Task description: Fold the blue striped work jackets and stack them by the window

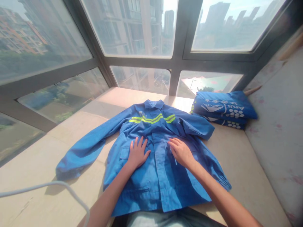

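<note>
A blue work jacket [142, 165] with a yellow-green reflective stripe across the chest lies spread front side up, its collar pointing away from me. Its left-hand sleeve stretches out to the side, while the other sleeve is bent, with its elastic cuff near the lower right. My left hand [138, 153] rests on the jacket beside a chest-side pocket flap, fingers spread. On the other side of the front placket, my right hand [181, 150] is on or just above the cloth, fingers loosely extended and holding nothing I can see.
The jacket lies on a pale stone sill [239, 167]. Folded blue garments with white printing [222, 105] are stacked at the back right, against a patterned wall [279, 126]. A white cable [52, 183] curves across the lower left. Grey-framed windows [139, 61] enclose the back and left.
</note>
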The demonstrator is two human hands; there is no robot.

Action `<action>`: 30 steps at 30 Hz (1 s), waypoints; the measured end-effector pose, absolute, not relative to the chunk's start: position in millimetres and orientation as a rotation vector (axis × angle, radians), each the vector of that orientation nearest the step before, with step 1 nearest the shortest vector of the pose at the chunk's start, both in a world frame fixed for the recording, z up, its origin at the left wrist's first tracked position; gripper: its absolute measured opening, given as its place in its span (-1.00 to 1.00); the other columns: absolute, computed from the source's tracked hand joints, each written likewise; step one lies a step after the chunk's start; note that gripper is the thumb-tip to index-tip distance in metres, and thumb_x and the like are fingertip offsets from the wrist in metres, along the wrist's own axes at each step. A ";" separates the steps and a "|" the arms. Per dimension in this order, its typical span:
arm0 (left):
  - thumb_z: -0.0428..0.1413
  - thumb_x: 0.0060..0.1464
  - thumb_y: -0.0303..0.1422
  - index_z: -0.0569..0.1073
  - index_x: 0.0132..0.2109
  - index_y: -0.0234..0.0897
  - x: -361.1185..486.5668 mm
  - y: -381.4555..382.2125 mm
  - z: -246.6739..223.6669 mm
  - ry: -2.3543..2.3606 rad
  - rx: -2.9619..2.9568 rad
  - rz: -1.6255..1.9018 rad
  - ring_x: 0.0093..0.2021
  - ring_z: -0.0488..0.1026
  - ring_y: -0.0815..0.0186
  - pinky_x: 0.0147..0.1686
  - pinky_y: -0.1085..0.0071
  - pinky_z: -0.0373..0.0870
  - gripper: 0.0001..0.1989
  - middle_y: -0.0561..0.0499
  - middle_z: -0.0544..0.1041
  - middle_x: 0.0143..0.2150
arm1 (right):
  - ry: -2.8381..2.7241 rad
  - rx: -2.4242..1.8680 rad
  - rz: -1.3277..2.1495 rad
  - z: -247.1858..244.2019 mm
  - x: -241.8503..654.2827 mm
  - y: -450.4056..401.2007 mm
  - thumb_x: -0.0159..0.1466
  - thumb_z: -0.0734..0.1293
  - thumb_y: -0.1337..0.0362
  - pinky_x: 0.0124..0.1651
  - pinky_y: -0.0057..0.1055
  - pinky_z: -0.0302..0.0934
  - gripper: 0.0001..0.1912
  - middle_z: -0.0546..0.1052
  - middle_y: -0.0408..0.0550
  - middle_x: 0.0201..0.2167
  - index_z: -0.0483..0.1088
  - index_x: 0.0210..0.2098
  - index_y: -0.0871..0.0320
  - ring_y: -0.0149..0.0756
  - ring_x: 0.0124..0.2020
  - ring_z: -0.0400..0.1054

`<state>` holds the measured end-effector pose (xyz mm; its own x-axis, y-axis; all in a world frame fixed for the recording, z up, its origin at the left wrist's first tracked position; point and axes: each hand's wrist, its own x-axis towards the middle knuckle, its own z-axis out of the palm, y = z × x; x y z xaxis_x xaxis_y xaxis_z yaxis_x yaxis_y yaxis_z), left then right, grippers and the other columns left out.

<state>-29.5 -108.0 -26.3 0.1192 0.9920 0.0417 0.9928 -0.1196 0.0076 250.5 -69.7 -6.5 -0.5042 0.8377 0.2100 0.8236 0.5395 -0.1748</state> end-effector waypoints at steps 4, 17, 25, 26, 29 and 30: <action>-0.07 0.31 -0.01 0.19 0.43 -0.15 -40.0 -83.9 -27.4 -2.098 -2.360 -0.076 0.47 -0.04 -0.20 0.36 -0.21 -0.06 -0.36 -0.13 0.08 0.50 | -2.479 -1.383 0.063 -16.5 227.3 -30.4 0.40 0.33 0.11 0.11 -0.08 0.36 -0.62 0.43 0.06 0.15 0.38 0.15 0.12 -0.14 0.07 0.40; -0.04 0.32 -0.20 0.26 0.38 -0.27 -36.7 -74.7 -7.7 -2.119 -2.317 -0.130 0.45 0.03 -0.15 0.34 -0.17 0.03 -0.44 -0.26 0.18 0.45 | -2.441 -1.369 0.160 -11.0 223.6 11.0 0.39 0.35 0.12 0.04 -0.09 0.40 -0.60 0.44 0.05 0.11 0.36 0.14 0.17 -0.15 0.02 0.43; 0.12 0.19 -0.07 0.19 0.39 -0.21 -105.9 -234.2 -0.4 -2.347 -2.023 -0.468 0.46 0.05 -0.09 0.36 -0.06 0.12 -0.29 -0.26 0.15 0.45 | -2.209 -1.206 0.603 -20.0 321.8 -44.0 0.33 0.17 0.21 0.24 -0.07 0.29 -0.60 0.51 0.06 0.14 0.48 0.07 0.08 -0.08 0.15 0.40; 0.13 0.17 -0.08 0.14 0.41 -0.25 -116.8 -249.2 -6.9 -2.416 -2.011 -0.551 0.43 0.12 -0.07 0.32 -0.03 0.22 -0.24 -0.29 0.12 0.46 | -2.171 -1.264 0.600 -25.5 345.6 -58.8 0.27 0.18 0.25 0.27 -0.03 0.26 -0.58 0.50 0.05 0.15 0.48 0.06 0.07 -0.06 0.18 0.38; 0.11 0.12 -0.21 0.12 0.43 -0.26 -140.7 -279.1 -29.1 -2.506 -2.038 -0.769 0.41 0.19 -0.05 0.29 0.01 0.31 -0.23 -0.30 0.16 0.44 | -2.094 -1.407 0.512 -41.3 410.4 -108.3 0.09 0.20 0.33 0.33 0.04 0.19 -0.45 0.44 0.03 0.22 0.48 0.06 0.06 0.01 0.26 0.30; 0.09 0.08 -0.27 0.15 0.41 -0.25 -145.5 -283.6 -35.0 -2.504 -2.054 -0.843 0.40 0.21 -0.03 0.29 0.04 0.31 -0.25 -0.26 0.21 0.42 | -2.095 -1.411 0.482 -46.0 426.1 -124.7 0.05 0.21 0.35 0.35 0.07 0.15 -0.41 0.41 0.02 0.25 0.47 0.08 0.04 0.03 0.31 0.25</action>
<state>-145.5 -283.6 -35.0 -0.2335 0.9602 0.1533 0.8576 0.1291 0.4979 426.1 -124.7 -46.0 -0.2871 0.9246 0.2503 0.7221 0.3806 -0.5776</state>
